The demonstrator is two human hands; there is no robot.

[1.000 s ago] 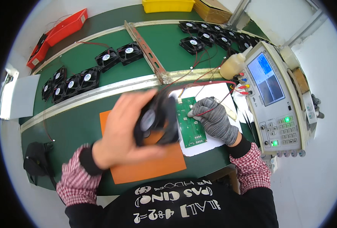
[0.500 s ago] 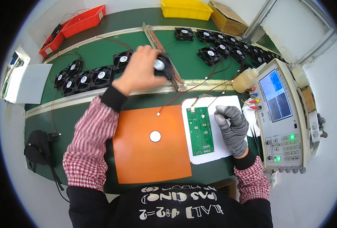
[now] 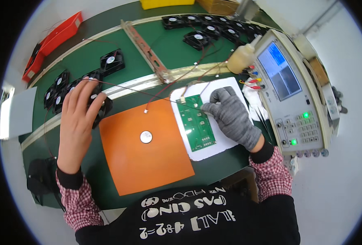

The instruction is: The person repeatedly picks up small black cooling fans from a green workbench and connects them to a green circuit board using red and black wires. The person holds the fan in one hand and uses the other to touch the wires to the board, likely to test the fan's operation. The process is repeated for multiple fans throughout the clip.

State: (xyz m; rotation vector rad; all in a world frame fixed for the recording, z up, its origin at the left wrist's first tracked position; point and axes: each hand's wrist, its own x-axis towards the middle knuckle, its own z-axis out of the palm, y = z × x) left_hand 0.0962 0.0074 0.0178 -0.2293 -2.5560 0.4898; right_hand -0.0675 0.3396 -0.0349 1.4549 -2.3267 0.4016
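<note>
My bare left hand [image 3: 79,116] is closed around a black cooling fan [image 3: 104,108], partly hidden behind the fingers, in front of the left group of fans [image 3: 58,101]. A thin dark wire [image 3: 142,90] stretches from beside my left fingers across to my right hand. My right hand [image 3: 231,116], in a grey knitted glove, pinches the wire's end over the right edge of a green circuit board [image 3: 196,126]; whatever tip is in the pinch stays hidden. Beneath the board lies a white pad [image 3: 222,143]. A white connector [image 3: 183,99] sits at the board's far edge.
An orange mat [image 3: 148,163] with a white disc [image 3: 146,136] lies left of the board. A test instrument [image 3: 299,110] stands at right, beside a bottle [image 3: 241,57] and tweezers [image 3: 264,122]. Further fans [image 3: 197,38] fill the far right. A metal bar [image 3: 146,51] divides the green bench.
My left hand has carried the fan left and nearer to me. My right hand has moved in over the board's edge and now pinches the wire. The whole view has shifted.
</note>
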